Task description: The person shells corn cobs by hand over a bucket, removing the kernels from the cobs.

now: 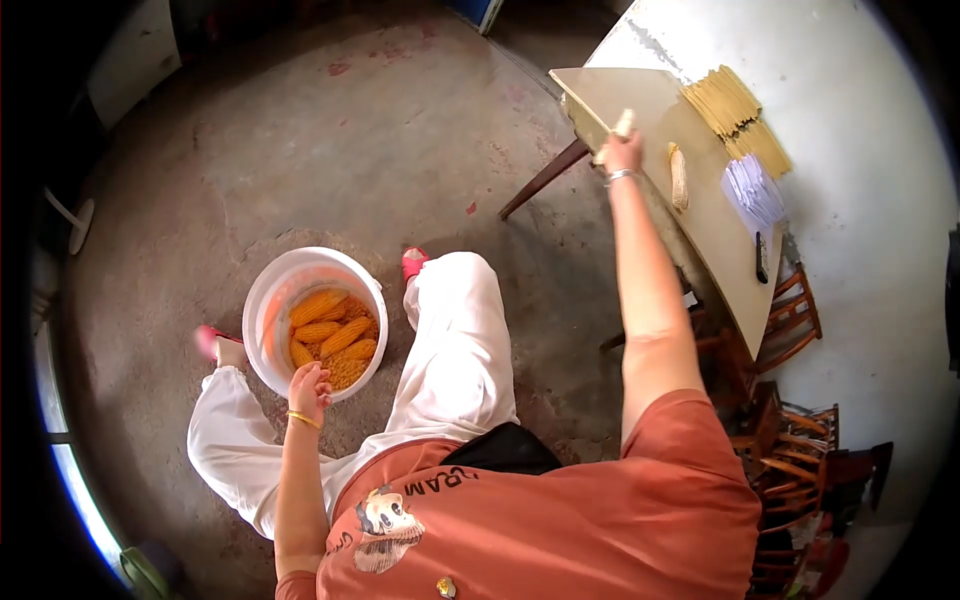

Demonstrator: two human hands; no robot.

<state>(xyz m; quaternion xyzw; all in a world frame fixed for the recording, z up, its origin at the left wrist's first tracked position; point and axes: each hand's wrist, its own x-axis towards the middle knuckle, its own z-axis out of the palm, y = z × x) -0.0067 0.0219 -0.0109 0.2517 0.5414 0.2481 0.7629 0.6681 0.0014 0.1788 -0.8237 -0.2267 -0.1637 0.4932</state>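
Observation:
My right hand (pixel 624 155) is stretched out to the edge of the table, its fingers wrapped round a pale, bare corn cob (pixel 625 122). On the tabletop beside it lies another corn cob (pixel 678 177), mostly stripped. Over the near rim of a white bucket (pixel 262 345), my left hand (pixel 311 388) hangs with fingers loosely bent and somewhat apart; I see nothing in it. Inside the bucket, between my legs, several yellow ears of corn (pixel 318 306) rest on loose kernels (pixel 348 374).
The table (pixel 715 215) carries stacks of yellowish paper bundles (pixel 735 115), white papers (pixel 752 190) and a black object (pixel 762 258). Wooden chairs (pixel 795 320) stand along its right side. Concrete floor (pixel 400 150) surrounds the bucket; a table leg (pixel 545 180) slants down toward it.

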